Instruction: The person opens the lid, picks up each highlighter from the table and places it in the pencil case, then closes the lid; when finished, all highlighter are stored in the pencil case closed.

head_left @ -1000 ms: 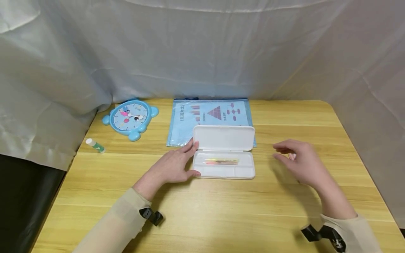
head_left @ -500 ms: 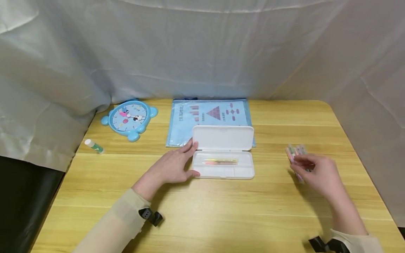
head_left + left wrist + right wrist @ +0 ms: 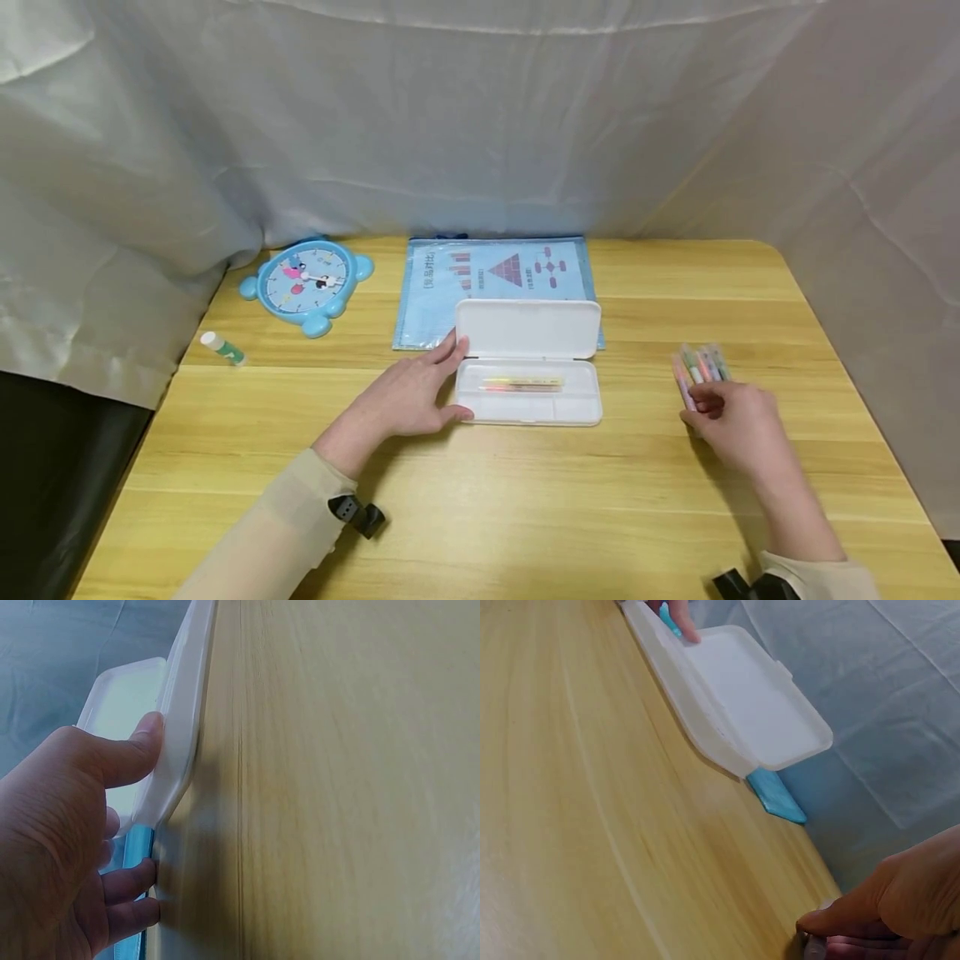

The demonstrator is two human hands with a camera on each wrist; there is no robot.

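A white pencil case (image 3: 528, 414) lies on the table with its lid (image 3: 528, 329) raised, two thin pens (image 3: 522, 384) in its long compartment. My left hand (image 3: 408, 396) grips the case's left end, thumb at the front corner and fingers up by the hinge; in the left wrist view the thumb (image 3: 139, 754) presses its side wall. At the right, several pastel-coloured pens (image 3: 708, 364) lie side by side. My right hand (image 3: 742, 425) is over their near ends, thumb and fingertips pinching the leftmost, pinkish pen (image 3: 682, 379). The right wrist view shows one pen end (image 3: 815, 948) at the thumb tip.
A blue document pouch (image 3: 427, 304) with printed charts lies behind and partly under the case's lid. A blue toy clock (image 3: 311, 279) and a green-and-white glue stick (image 3: 223, 347) are at the left. A grey curtain (image 3: 480, 125) hangs along the table's back edge.
My right hand has moved right and towards me from beside the case, down onto the row of pens, and now pinches one. The left hand has stayed on the case.
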